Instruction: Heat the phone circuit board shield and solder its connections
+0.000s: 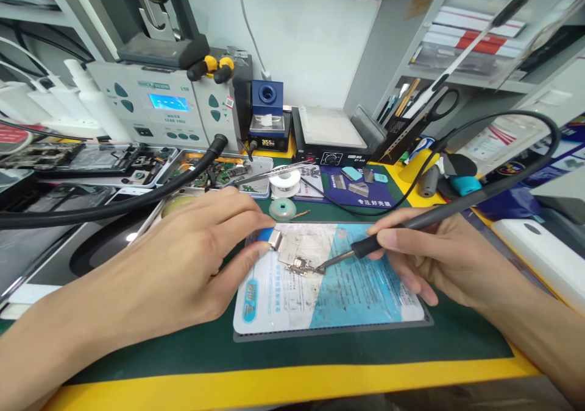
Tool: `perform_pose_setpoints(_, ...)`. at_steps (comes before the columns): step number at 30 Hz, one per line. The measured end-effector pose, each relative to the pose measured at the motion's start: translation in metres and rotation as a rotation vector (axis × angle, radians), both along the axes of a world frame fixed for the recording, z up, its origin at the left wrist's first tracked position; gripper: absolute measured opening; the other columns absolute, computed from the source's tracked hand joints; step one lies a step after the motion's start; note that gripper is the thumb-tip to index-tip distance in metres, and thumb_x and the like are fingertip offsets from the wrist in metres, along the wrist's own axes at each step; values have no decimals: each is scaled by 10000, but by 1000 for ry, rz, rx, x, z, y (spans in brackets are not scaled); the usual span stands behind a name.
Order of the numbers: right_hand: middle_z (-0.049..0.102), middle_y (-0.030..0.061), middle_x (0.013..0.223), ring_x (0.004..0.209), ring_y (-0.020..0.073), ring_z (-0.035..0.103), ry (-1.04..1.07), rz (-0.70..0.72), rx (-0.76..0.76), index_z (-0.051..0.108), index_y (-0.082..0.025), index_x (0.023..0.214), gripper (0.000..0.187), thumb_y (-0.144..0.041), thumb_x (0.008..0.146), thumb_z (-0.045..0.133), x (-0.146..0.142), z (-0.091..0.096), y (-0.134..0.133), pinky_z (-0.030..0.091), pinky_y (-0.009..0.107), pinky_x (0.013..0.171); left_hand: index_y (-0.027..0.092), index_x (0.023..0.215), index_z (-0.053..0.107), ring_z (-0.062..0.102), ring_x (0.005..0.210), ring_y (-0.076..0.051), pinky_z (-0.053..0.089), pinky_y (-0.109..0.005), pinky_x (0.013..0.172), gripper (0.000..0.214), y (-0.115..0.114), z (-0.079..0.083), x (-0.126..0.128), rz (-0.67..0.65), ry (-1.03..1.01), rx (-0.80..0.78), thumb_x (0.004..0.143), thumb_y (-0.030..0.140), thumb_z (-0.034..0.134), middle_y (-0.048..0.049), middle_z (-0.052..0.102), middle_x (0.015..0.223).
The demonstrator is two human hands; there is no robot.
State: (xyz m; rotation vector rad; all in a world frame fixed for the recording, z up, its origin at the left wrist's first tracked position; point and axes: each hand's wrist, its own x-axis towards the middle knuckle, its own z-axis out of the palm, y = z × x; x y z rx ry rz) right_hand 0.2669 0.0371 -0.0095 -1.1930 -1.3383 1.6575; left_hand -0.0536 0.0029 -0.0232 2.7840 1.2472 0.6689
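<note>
My right hand grips a soldering iron like a pen. The iron's dark tip meets, or nearly meets, the right end of a small circuit board. Between the thumb and forefinger of my left hand is a small blue-and-silver piece, whose exact kind I cannot make out. It sits just up and left of the board. Under both lies a stained white-and-blue printed pad on a green mat.
Behind the hands stand a grey rework station, a small soldering unit and a heating plate. A white solder spool and a round green-lidded roll lie beyond the pad. A thick black hose crosses the left side.
</note>
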Motion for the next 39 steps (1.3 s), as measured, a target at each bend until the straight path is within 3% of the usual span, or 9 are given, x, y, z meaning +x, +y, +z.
perform_pose_setpoints(39, 785, 69, 658, 312, 109, 585, -13, 7, 8, 848, -170, 766, 222, -353, 730, 968, 0, 0, -1, 481, 166, 251, 261, 1277, 573, 612, 1095, -214, 489, -387, 949, 239, 0, -1, 1, 10, 10, 8, 1040, 268, 547, -34, 638, 1177)
